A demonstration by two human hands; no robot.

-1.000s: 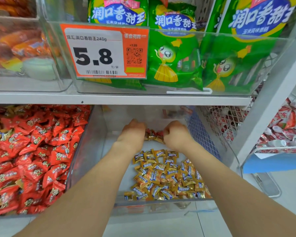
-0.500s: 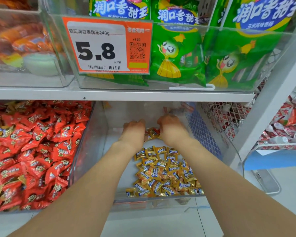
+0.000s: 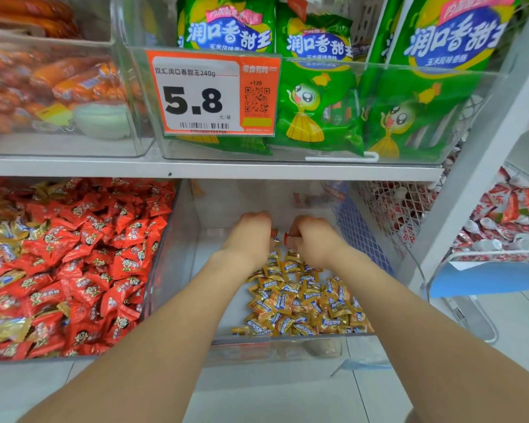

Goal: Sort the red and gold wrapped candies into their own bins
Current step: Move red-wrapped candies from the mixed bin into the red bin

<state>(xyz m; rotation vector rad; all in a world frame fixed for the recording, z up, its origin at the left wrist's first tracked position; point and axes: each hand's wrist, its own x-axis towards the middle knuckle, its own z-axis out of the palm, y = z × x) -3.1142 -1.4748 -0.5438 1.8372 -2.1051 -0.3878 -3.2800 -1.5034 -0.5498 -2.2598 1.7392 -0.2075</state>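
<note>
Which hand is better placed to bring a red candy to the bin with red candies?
Probably the left hand: it is on the side of the red bin. The right hand would have to cross over the left forearm.

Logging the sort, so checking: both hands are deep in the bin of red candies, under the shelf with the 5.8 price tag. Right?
No. The head view shows the left hand and right hand deep in the bin of gold candies, beside the red candies; it is under the shelf with the 5.8 price tag.
</note>
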